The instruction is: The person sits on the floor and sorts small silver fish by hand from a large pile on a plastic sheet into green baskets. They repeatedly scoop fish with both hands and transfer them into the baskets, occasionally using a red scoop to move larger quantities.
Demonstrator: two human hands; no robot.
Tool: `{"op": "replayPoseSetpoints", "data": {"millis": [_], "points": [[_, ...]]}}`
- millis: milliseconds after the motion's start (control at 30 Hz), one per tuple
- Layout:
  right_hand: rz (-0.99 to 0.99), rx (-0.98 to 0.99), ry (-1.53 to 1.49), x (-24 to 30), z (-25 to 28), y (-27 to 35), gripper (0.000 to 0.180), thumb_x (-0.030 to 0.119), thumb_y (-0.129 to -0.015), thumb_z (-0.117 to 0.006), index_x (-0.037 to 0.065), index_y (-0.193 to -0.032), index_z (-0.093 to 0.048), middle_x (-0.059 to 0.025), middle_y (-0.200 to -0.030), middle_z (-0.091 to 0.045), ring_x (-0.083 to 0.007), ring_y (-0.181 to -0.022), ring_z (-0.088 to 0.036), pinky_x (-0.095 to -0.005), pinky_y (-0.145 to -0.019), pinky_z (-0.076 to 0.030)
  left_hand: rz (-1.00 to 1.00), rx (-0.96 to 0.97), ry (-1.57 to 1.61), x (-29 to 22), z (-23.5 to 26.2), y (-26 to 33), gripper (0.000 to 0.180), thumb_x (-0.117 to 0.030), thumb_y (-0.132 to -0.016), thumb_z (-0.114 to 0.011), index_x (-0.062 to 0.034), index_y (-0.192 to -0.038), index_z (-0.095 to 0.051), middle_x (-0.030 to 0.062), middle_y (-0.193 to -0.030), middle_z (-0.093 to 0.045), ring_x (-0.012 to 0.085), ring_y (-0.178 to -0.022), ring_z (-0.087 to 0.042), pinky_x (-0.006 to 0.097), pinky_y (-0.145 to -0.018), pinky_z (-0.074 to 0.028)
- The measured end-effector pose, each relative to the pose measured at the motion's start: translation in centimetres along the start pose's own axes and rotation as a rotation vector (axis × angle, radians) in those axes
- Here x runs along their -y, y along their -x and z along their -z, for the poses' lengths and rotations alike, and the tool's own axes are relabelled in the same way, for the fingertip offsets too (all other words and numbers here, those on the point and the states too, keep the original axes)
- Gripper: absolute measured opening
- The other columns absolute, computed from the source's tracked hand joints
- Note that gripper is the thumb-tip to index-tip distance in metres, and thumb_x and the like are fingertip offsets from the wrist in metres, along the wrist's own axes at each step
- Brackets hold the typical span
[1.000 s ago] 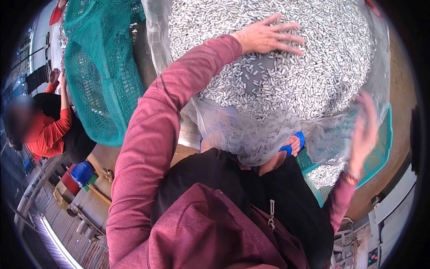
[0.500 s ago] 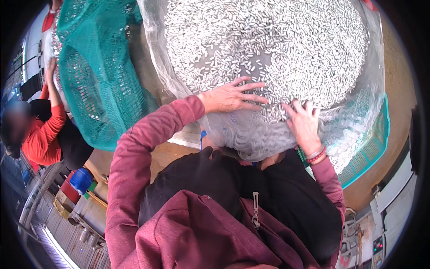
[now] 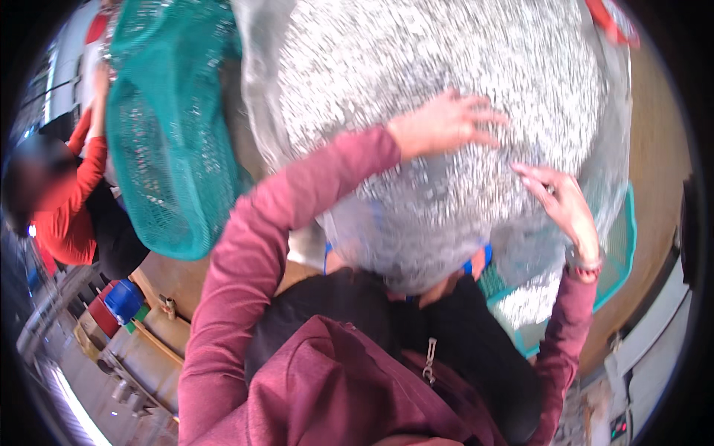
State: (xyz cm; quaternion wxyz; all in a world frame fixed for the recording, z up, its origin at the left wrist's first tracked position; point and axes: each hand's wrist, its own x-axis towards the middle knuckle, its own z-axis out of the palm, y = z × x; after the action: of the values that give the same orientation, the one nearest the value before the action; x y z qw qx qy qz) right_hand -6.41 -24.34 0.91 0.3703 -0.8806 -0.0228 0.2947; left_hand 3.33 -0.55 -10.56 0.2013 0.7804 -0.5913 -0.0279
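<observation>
A wide heap of small silvery-white, capsule-shaped pieces (image 3: 461,59) lies on a sheer whitish net (image 3: 260,82), blurred by motion. Over the middle of this heap, my left hand (image 3: 450,123) is open, palm down, fingers spread toward the right. To its right and slightly nearer me, my right hand (image 3: 561,201) has its fingers stretched out to the left, above the near right part of the heap. Neither hand visibly grips anything; a small dark spot shows by the right thumb, too blurred to name. Gathered net hangs over the near edge by my knees.
A green mesh net (image 3: 167,141) covers something to the left. Beyond it sits a person in an orange-red top (image 3: 71,223). At the right, a teal plastic basket (image 3: 621,238) holds more silvery pieces. Something red (image 3: 616,24) lies at the far right rim.
Both hands have moved away from me and to the right, off the near edge of the heap. Pieces now cover more of the near side, and more of the basket shows.
</observation>
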Motion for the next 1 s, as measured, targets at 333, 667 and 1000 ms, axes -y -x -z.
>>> {"op": "replayPoseSetpoints", "data": {"millis": [333, 667, 1000], "points": [[0.515, -0.408, 0.274, 5.5, -0.9, -22.7, 0.058, -0.012, -0.079, -0.044, 0.002, -0.136, -0.045, -0.0266, -0.127, -0.053, -0.0355, -0.117, -0.056, -0.0389, -0.102, -0.046, 0.885, -0.574, 0.497, 10.0, 5.4, 8.8, 0.059, 0.013, -0.07, -0.063, -0.0071, -0.125, -0.056, 0.0159, -0.123, -0.058, 0.0327, -0.114, -0.056, 0.037, -0.1, -0.045], [0.14, -0.094, -0.525, 0.1, -8.9, -17.0, 0.065, 0.0, -0.069, -0.065, -0.004, -0.131, -0.044, -0.0149, -0.121, -0.057, -0.0234, -0.106, -0.058, -0.0315, -0.095, -0.045, 0.618, 0.006, 0.671, 9.2, 2.7, 5.1, 0.077, 0.003, -0.062, -0.076, -0.0121, -0.133, -0.051, 0.0118, -0.125, -0.06, 0.025, -0.116, -0.056, 0.034, -0.101, -0.044], [0.006, 0.115, -1.432, 4.2, -10.3, -7.2, 0.042, -0.006, -0.089, -0.052, 0.0, -0.13, -0.042, -0.008, -0.11, -0.057, -0.0159, -0.094, -0.061, -0.0369, -0.084, -0.057, 0.687, 0.047, 1.265, 2.1, 6.5, 8.5, 0.035, -0.002, -0.08, -0.066, -0.0045, -0.114, -0.06, 0.0091, -0.112, -0.062, 0.0179, -0.107, -0.058, 0.031, -0.086, -0.054]]}}
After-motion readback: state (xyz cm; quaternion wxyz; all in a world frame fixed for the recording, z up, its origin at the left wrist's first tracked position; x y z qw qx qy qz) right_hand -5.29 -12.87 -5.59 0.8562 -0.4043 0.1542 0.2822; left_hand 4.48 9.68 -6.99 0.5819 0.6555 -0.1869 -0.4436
